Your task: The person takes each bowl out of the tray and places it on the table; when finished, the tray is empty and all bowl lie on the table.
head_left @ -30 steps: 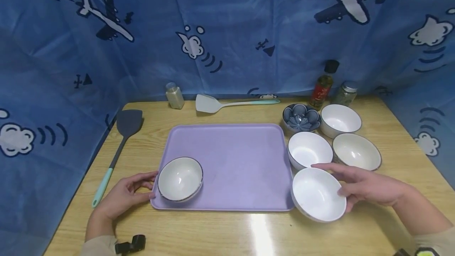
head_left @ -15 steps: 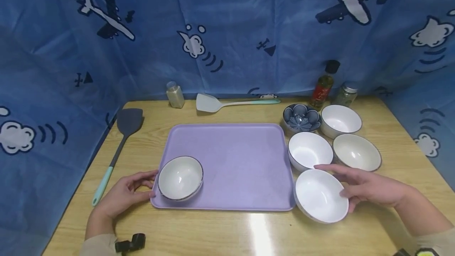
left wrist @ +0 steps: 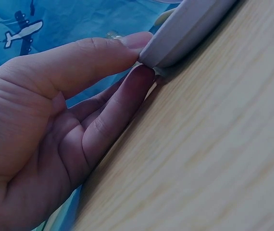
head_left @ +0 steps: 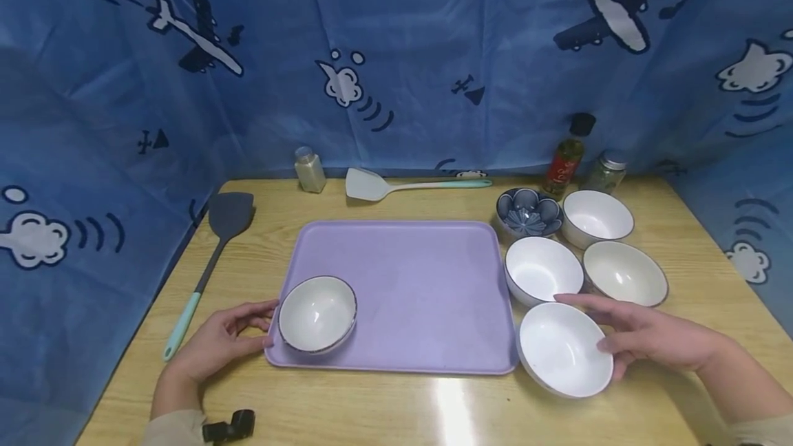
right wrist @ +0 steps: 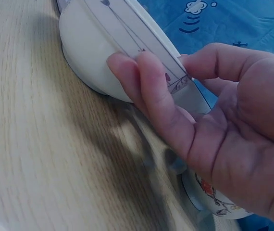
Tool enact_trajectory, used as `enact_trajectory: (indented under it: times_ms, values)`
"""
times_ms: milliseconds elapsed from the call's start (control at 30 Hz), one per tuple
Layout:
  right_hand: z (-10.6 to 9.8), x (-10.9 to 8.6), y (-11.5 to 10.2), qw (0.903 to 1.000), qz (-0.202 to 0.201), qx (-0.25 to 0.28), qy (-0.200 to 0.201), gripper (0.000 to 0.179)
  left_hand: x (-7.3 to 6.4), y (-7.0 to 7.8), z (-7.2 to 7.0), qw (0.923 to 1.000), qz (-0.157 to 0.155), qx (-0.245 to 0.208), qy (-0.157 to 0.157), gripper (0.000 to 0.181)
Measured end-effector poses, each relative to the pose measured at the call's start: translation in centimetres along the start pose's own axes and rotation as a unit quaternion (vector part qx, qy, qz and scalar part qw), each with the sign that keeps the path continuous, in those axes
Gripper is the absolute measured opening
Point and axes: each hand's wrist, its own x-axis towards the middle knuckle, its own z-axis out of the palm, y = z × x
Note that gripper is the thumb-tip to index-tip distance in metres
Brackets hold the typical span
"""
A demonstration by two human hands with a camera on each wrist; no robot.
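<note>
My left hand (head_left: 217, 337) pinches the left rim of a lilac tray (head_left: 427, 294), with the thumb on top and a finger beneath in the left wrist view. A cream bowl with a dark rim (head_left: 318, 314) sits in the tray's front left corner. At the tray's front right corner, my right hand (head_left: 650, 332) grips a white bowl (head_left: 565, 349) by its right side. In the right wrist view, the thumb is at this bowl's rim (right wrist: 161, 36) and the fingers lie against its outer wall. Whether its base touches the table cannot be told.
Beyond the held bowl stand another white bowl (head_left: 544, 269), a cream bowl (head_left: 624, 272), a further white bowl (head_left: 597, 217) and a blue petal-patterned bowl (head_left: 529, 212). Behind are a bottle (head_left: 564, 165), jars (head_left: 607, 172) (head_left: 310, 171) and a pale spatula (head_left: 372, 186). A dark spatula (head_left: 213, 260) lies left.
The white bowl in my right hand has shifted slightly right, away from the tray's corner. My left hand stays on the tray rim. The head view has tilted a little.
</note>
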Motion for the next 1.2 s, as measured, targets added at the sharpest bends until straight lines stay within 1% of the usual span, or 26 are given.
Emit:
enact_trajectory:
  times_ms: [267, 467, 633, 800, 900, 1067, 1200]
  values:
    - [0.0, -0.6, 0.2, 0.9999, 0.001, 0.01, 0.011, 0.067, 0.2, -0.3, 0.0, 0.9999, 0.009, -0.004, -0.006, 0.065]
    - [0.1, -0.6, 0.2, 0.9997, 0.003, 0.02, 0.016, 0.067, 0.1, -0.3, -0.1, 0.9999, 0.011, -0.002, -0.006, 0.065]
    - [0.1, -0.6, 0.2, 0.999, 0.021, 0.02, 0.034, 0.066, 0.0, -0.1, -0.1, 1.0, 0.007, 0.0, -0.003, 0.065]
    - [0.0, -0.7, -0.1, 0.9982, 0.041, -0.007, 0.044, 0.065, 0.0, -0.2, 0.0, 1.0, 0.004, -0.004, -0.003, 0.065]
    - [0.1, -0.7, -0.5, 0.9965, 0.053, -0.029, 0.058, 0.064, 0.1, -0.2, 0.0, 1.0, 0.002, -0.001, -0.001, 0.065]
    - [0.4, -1.1, -1.3, 0.9904, 0.064, -0.063, 0.105, 0.061, 0.1, -0.3, -0.1, 1.0, 0.005, 0.0, -0.002, 0.065]
    - [0.4, -1.3, -2.3, 0.9857, 0.066, -0.075, 0.136, 0.058, 0.1, -0.4, -0.2, 1.0, 0.007, -0.004, -0.005, 0.064]
